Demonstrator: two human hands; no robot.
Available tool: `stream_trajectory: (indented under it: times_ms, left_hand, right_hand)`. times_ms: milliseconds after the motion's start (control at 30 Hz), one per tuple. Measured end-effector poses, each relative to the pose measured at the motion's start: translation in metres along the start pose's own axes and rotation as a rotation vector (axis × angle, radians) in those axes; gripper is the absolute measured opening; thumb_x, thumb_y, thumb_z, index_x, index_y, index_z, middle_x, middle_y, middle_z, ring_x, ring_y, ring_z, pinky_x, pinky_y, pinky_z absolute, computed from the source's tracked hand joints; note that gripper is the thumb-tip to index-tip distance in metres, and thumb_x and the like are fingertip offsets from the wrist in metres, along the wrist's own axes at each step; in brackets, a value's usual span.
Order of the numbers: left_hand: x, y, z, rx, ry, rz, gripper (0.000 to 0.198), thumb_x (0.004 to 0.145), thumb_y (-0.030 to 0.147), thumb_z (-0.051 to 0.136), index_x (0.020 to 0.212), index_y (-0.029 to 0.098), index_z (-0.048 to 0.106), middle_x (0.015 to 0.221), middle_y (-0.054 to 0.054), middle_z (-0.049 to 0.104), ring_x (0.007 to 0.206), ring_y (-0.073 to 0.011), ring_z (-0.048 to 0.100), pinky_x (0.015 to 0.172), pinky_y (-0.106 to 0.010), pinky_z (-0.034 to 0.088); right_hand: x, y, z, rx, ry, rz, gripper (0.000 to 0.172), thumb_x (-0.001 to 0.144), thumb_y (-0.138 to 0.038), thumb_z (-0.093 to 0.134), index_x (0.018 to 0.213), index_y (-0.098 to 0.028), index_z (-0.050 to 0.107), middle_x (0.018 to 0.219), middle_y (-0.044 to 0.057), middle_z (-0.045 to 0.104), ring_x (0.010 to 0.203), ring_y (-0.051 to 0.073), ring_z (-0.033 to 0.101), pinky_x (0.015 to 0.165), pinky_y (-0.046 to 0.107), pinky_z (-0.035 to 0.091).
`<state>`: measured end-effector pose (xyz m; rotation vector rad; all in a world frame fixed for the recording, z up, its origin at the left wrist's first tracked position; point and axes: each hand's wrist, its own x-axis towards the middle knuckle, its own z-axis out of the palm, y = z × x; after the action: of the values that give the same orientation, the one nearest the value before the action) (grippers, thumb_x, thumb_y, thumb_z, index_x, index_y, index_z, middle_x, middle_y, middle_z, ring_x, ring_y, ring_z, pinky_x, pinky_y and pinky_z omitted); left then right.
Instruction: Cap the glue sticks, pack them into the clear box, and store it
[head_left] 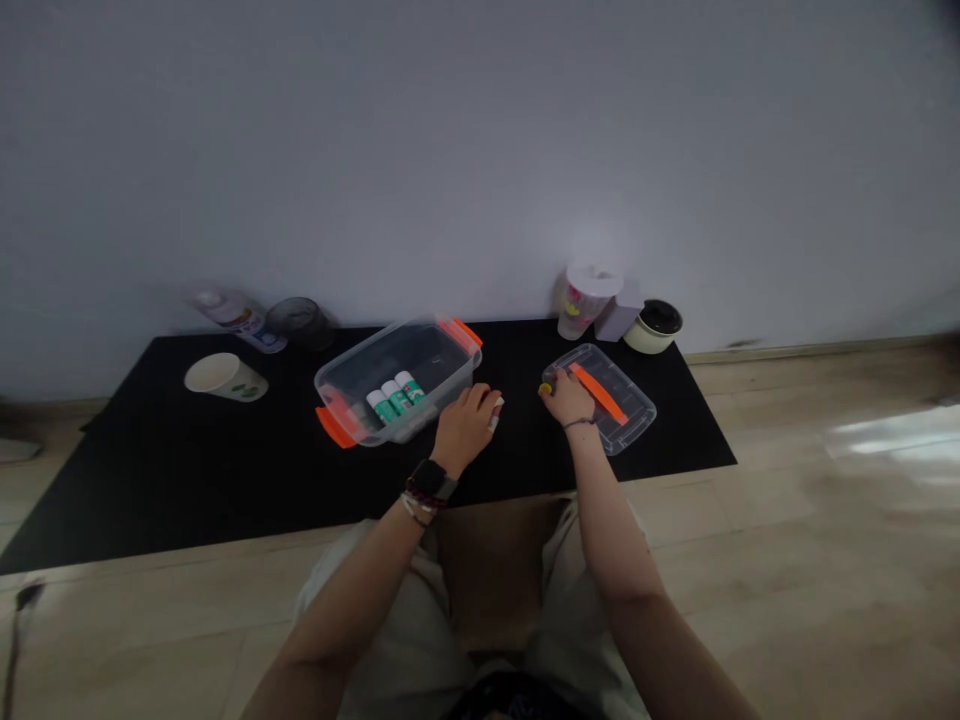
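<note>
My left hand (466, 428) is closed by the front right corner of a clear plastic box (352, 372) with orange latches. A small white object (493, 424) shows at its fingertips, mostly hidden by the fingers. Several green-and-white glue sticks (396, 396) lie side by side in the box. Over the left part of a clear lid (636, 408) with an orange handle (598, 393), my right hand (568, 398) is curled. Its fingertips pinch a small round yellow object (545, 388), whose kind I cannot make out.
On the black tabletop (247, 480), a paper cup (214, 375) lies tilted at the left, near a dark cup (300, 322) and a spray bottle (240, 320). A lidded plastic cup (585, 305), a pale box (619, 312) and a cream pot (651, 335) stand along the wall.
</note>
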<state>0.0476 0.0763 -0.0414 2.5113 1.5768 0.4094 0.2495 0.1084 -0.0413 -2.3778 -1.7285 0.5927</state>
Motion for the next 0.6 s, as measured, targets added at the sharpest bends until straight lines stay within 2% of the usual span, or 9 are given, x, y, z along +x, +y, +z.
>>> stream_trajectory:
  times_ms: [200, 300, 433, 600]
  left_hand:
    - [0.006, -0.022, 0.034, 0.132, -0.082, 0.009, 0.037, 0.099, 0.031, 0.045, 0.131, 0.015, 0.056, 0.134, -0.015, 0.057, 0.12, -0.0288, 0.052, 0.092, -0.04, 0.047]
    - [0.009, -0.024, 0.044, 0.157, -0.097, 0.023, 0.035, 0.096, 0.031, 0.051, 0.125, 0.013, 0.06, 0.129, -0.015, 0.059, 0.119, -0.0298, 0.052, 0.091, -0.041, 0.048]
    - [0.009, -0.024, 0.048, 0.151, -0.087, -0.005, 0.025, 0.095, 0.027, 0.053, 0.114, 0.014, 0.064, 0.123, -0.015, 0.063, 0.118, -0.0299, 0.054, 0.088, -0.04, 0.047]
    - [0.006, -0.021, 0.039, 0.015, -0.079, -0.087, 0.03, 0.099, 0.032, 0.049, 0.121, 0.016, 0.06, 0.107, -0.013, 0.07, 0.107, -0.0275, 0.061, 0.085, -0.037, 0.047]
  right_hand:
    - [0.007, 0.004, 0.004, -0.147, -0.098, 0.024, 0.048, 0.087, -0.033, 0.067, 0.131, -0.023, 0.052, 0.132, 0.013, 0.056, 0.11, 0.029, 0.064, 0.081, 0.035, 0.05]
    - [0.009, 0.001, 0.006, -0.168, -0.125, 0.003, 0.043, 0.088, -0.03, 0.065, 0.13, -0.025, 0.052, 0.13, 0.011, 0.057, 0.11, 0.026, 0.064, 0.081, 0.033, 0.049]
    - [0.009, -0.002, 0.009, -0.147, -0.113, -0.064, 0.026, 0.092, -0.027, 0.058, 0.118, -0.023, 0.058, 0.124, 0.01, 0.061, 0.104, 0.023, 0.065, 0.079, 0.03, 0.047]
    - [0.009, -0.007, 0.018, 0.009, -0.087, -0.284, 0.022, 0.085, -0.02, 0.061, 0.106, -0.018, 0.057, 0.105, 0.009, 0.067, 0.091, 0.02, 0.064, 0.074, 0.027, 0.044]
